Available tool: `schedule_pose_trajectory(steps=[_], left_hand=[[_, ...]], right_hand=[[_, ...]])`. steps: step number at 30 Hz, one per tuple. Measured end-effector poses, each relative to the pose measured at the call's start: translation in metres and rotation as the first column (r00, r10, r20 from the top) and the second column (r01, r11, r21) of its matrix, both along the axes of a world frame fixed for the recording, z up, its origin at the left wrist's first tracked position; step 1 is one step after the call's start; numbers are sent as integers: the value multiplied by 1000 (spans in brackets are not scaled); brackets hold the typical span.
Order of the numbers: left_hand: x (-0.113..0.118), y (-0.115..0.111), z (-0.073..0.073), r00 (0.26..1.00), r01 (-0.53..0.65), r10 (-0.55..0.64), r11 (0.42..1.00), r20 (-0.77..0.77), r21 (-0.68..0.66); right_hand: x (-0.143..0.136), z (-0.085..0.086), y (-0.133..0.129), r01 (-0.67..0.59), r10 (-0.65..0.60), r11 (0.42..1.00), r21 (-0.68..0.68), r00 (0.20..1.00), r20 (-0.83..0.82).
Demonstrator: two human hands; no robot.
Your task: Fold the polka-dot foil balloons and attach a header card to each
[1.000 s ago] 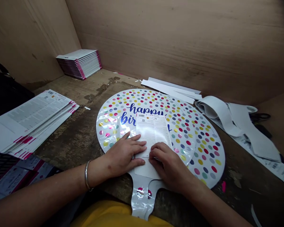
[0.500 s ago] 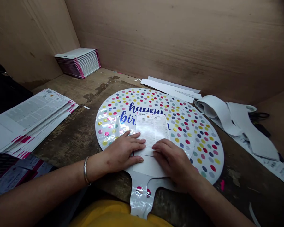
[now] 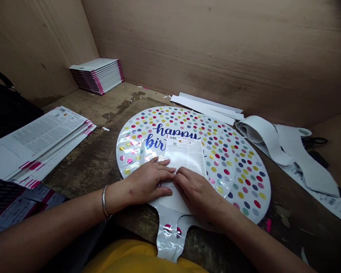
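Observation:
Flat foil balloons (image 3: 244, 182) with coloured dots and "happy birthday" lettering lie in front of me, their tails toward my body. A white printed card (image 3: 186, 155) rests on top, its lower part folded or creased. My left hand (image 3: 150, 180) lies over the card's left edge with its fingers spread, holding nothing. My right hand (image 3: 194, 189) has its fingers bent together on the card at the crease, close to my left fingertips. Whether its fingers pinch the card is hidden.
Printed cards (image 3: 39, 140) lie in a pile at the left. A card stack (image 3: 98, 76) stands in the back left corner. White strips (image 3: 207, 108) lie behind the balloons, a label roll (image 3: 272, 144) and dark scissors (image 3: 315, 141) at the right.
My right hand has slid left along the crease toward my left hand, which stays nearly in place. The view has shifted slightly.

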State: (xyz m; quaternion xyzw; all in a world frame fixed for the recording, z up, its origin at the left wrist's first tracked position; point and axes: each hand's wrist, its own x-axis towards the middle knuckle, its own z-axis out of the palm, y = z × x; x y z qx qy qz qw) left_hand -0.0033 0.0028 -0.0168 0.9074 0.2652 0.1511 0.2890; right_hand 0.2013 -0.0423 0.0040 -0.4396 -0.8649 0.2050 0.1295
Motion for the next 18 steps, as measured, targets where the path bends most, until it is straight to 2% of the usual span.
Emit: schedule_pose_trajectory(steps=[2, 4, 6, 7, 9, 11, 12, 13, 15, 16, 17, 18], left_hand=[[-1, 0, 0, 1000, -4, 4, 1000, 0, 4], [-3, 1, -1, 1000, -1, 1, 1000, 4, 2], [-4, 1, -1, 1000, 9, -9, 1000, 17, -2], [-4, 2, -1, 1000, 13, -13, 1000, 23, -4], [-3, 2, -1, 999, 18, -18, 1000, 27, -8], [-1, 3, -1, 1000, 17, -17, 1000, 18, -11], [-1, 3, 0, 1000, 15, -15, 1000, 12, -13], [-1, 3, 0, 1000, 13, -13, 1000, 6, -15], [-4, 3, 2, 1000, 10, -10, 1000, -6, -22], [-8, 4, 2, 1000, 7, -7, 1000, -13, -28], [-13, 4, 2, 1000, -2, 1, 999, -19, -33], [-19, 5, 3, 1000, -14, 13, 999, -23, -37]], right_hand=[[11, 9, -5, 92, -109, 989, -117, 983, -146], [30, 18, -9, 170, -264, 937, -304, 917, -300], [47, 23, -12, 240, -380, 885, -400, 868, -320], [51, 23, -13, 291, -408, 881, -372, 865, -290], [46, 17, -11, 342, -385, 915, -214, 899, -208], [29, 11, -7, 263, -273, 961, -88, 953, -132], [19, 9, -5, 196, -204, 978, -71, 972, -116], [12, 10, -4, 140, -149, 987, -84, 982, -113], [10, 17, -12, 103, -126, 980, -172, 984, -126], [19, 23, -21, 91, -127, 960, -263, 984, -122], [32, 29, -34, 128, -178, 934, -335, 976, -123], [50, 35, -48, 124, -176, 878, -463, 982, -73]])
